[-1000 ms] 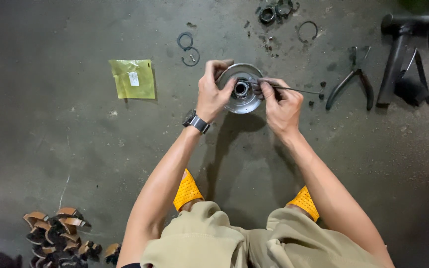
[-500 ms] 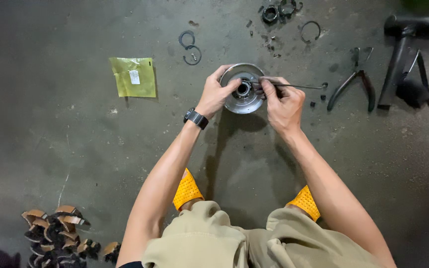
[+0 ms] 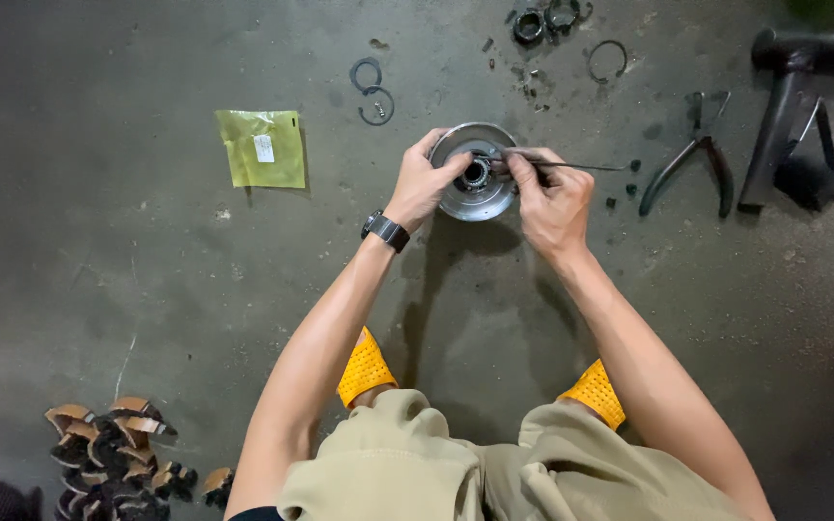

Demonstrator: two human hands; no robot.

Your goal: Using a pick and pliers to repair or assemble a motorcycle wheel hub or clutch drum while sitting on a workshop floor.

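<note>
A round grey metal disc with a dark centre hub (image 3: 480, 198) lies on the concrete floor in front of me. My left hand (image 3: 424, 185) grips its left rim, fingers curled over the edge. My right hand (image 3: 552, 201) holds a thin metal pick tool (image 3: 571, 164) whose tip rests at the hub; the shaft points right. A black watch sits on my left wrist.
Pliers (image 3: 689, 159) lie to the right, with a black tool (image 3: 792, 106) beyond. Snap rings (image 3: 372, 89) and small black parts (image 3: 544, 21) lie further away. A yellow-green packet (image 3: 263, 148) is at left. A pile of brown and black pieces (image 3: 113, 453) sits bottom left.
My hands and the disc stay in nearly the same pose. The view has shifted slightly; the right hand has edged closer over the hub.
</note>
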